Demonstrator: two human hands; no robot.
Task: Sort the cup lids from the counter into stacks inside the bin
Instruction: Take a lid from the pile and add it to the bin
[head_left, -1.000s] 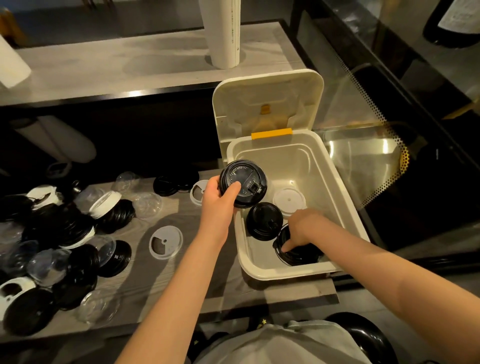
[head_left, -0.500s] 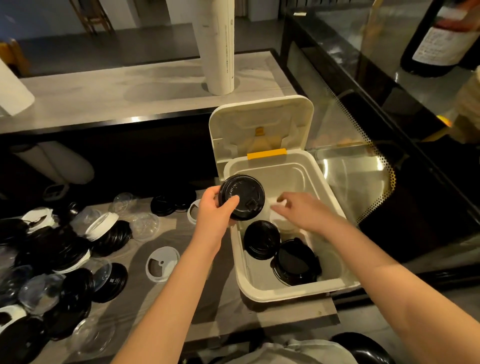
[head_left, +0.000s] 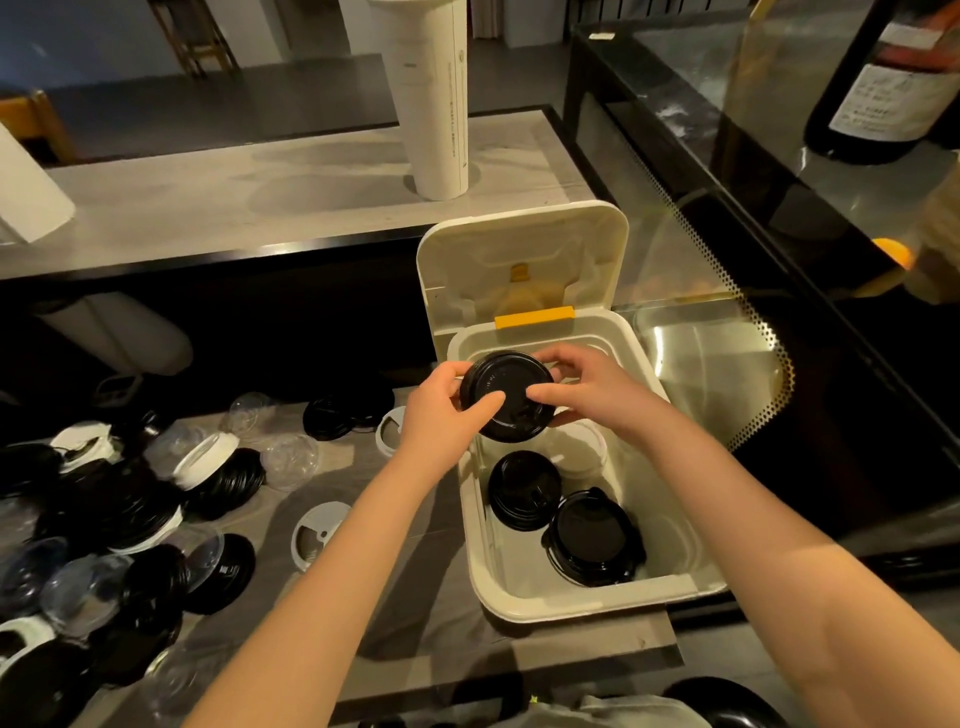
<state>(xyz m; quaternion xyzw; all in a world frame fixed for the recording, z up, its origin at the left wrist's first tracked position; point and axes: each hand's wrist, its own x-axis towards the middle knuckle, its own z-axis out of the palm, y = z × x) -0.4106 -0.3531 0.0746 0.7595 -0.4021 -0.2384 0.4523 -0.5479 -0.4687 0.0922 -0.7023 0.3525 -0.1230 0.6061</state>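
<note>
Between both hands (head_left: 441, 415) (head_left: 592, 397): black lid (head_left: 511, 378).

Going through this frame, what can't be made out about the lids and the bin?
All in the head view:
- Held black lid: the left hand and right hand cover its edges, so whether others nest under it can't be told.
- White lids in the bin: partly behind the held lid; count unclear.
- Lid pile on the counter: cut off by the left edge, dark and overlapping.
</note>
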